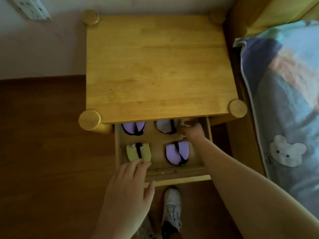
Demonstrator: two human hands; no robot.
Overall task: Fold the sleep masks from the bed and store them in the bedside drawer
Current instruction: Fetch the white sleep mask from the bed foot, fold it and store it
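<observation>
Four folded sleep masks lie in the open drawer (179, 176), the green mask (138, 152) front left under your left hand's (127, 190) spread fingertips, while your right hand (192, 131) reaches into the back right corner, closed around a pale mask (185, 123).

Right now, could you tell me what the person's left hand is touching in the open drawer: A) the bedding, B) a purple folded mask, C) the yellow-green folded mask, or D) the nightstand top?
C: the left hand has its fingertips on the yellow-green folded mask in the drawer, front left.
</observation>
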